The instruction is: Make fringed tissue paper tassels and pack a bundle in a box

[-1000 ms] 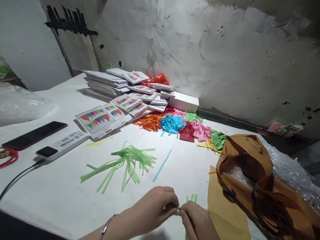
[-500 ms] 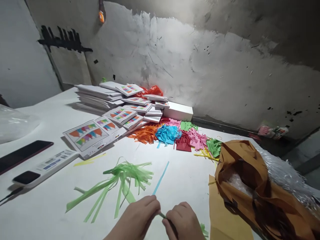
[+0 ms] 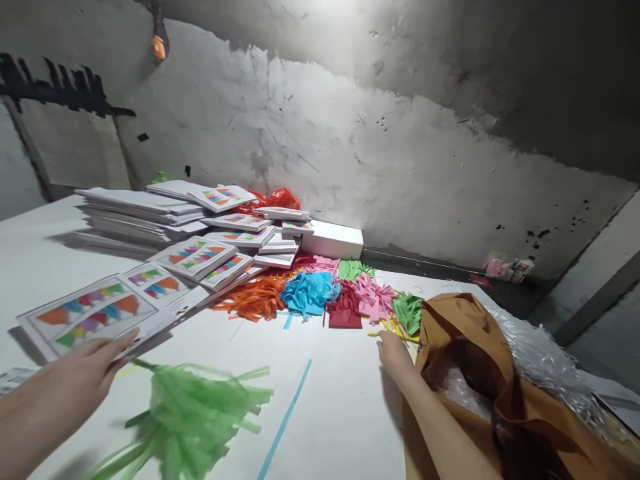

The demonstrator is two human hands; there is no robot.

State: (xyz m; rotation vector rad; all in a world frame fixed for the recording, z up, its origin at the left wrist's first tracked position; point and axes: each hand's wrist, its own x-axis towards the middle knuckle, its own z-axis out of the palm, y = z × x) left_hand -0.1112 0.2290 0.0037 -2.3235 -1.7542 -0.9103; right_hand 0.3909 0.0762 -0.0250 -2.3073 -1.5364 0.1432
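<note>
Nearest on the tabletop [image 3: 345, 393], a blurred green tassel [image 3: 195, 413] lies just beside the left hand [image 3: 75, 377]; that hand is open, fingers stretched flat, their tips on the edge of a printed card [image 3: 90, 313]; a blue strip [image 3: 285, 420] lies to the right; further on, the right hand [image 3: 394, 353] rests palm down at the yellow strips [image 3: 400, 331], beside a brown bag [image 3: 500, 373]; whether it pinches one I cannot tell; beyond lie coloured tassels [image 3: 310, 297], card stacks [image 3: 130, 213] and a white box [image 3: 333, 239].
</note>
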